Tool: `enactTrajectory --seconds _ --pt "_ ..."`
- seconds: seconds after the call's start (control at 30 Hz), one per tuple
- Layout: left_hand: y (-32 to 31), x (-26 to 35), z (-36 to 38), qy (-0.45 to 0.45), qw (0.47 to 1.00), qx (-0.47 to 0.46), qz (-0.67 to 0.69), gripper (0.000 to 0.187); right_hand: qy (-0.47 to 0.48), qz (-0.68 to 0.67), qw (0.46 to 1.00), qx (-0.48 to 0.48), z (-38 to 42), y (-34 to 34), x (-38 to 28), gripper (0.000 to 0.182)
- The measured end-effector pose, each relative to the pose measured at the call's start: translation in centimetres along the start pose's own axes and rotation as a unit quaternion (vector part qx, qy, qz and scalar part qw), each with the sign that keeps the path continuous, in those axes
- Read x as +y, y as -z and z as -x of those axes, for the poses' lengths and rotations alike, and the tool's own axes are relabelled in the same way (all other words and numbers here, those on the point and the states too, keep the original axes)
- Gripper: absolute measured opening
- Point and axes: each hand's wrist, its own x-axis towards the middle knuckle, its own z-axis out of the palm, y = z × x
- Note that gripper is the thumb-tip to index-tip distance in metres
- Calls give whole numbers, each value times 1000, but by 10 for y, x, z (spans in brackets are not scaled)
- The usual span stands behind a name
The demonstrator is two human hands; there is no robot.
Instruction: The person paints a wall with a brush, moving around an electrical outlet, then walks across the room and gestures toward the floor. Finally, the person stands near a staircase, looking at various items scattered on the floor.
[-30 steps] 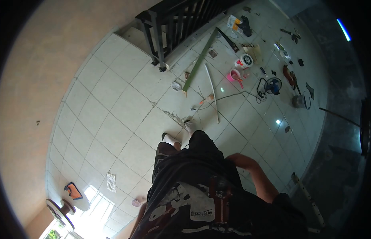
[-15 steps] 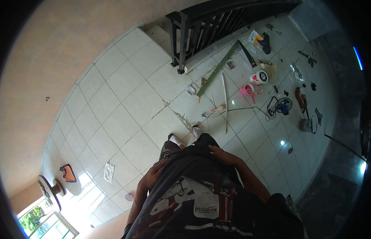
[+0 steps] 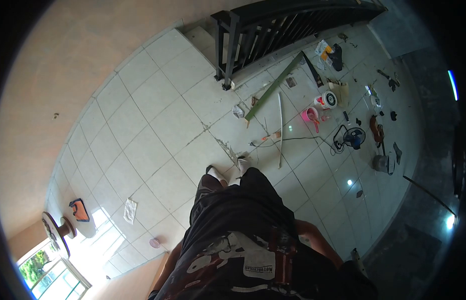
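Observation:
Both forearms hang down beside the dark printed shirt (image 3: pixel 263 265), and neither hand shows. My left hand is hidden behind the shirt at the left side of the body; my right hand is likewise out of sight at the right side. What either one holds or touches cannot be seen. Below the shirt are dark trousers (image 3: pixel 263 192) and feet on the tiled floor (image 3: pixel 158 125). Ahead of the feet lie a thin white strip (image 3: pixel 280 132), a cable (image 3: pixel 298 138) and a long green strip (image 3: pixel 274 90).
A black railing (image 3: pixel 273 37) stands at the top. To the right are a white bucket (image 3: pixel 325 100), a pink dipper (image 3: pixel 309 115), a blue fan (image 3: pixel 353 137) and a grey bucket (image 3: pixel 382 163). A white cloth (image 3: pixel 130 211), an orange-edged item (image 3: pixel 79 210) and a spool (image 3: pixel 56 234) are at left.
Both hands, which rested on the front of the shirt near the waist, have moved down and out to the sides, out of sight. The view has shifted slightly.

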Motion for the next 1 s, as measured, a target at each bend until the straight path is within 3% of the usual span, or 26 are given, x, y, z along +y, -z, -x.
enactTrajectory --seconds 0.2,0.63,0.7,0.77,0.83,0.87,0.9,0.97,1.0 --pt "-19 -49 46 53 998 -25 4 33 -102 -17 994 -30 44 -15 1 46" --pt "-36 -39 60 24 997 -45 -57 22 -125 1 992 -31 47 -5 -1 43" --pt "-33 -20 53 2 992 -51 -113 21 -124 3 992 -33 47 -4 0 43" --pt "-23 12 36 -59 958 -42 -278 19 -127 4 991 -34 51 -5 2 43" --pt "-18 54 27 -169 923 80 -336 18 -128 7 991 -40 52 -4 3 42" --pt "-22 77 26 -230 923 175 -254 14 -129 9 991 -44 53 -3 4 42" --pt "-33 121 37 -326 876 192 -300 13 -128 12 991 -46 53 -1 5 42" --pt "-69 190 55 -258 924 95 -267 14 -127 15 991 -49 52 2 6 42" --pt "-85 206 49 -324 912 20 -251 15 -125 18 991 -51 52 4 7 42"
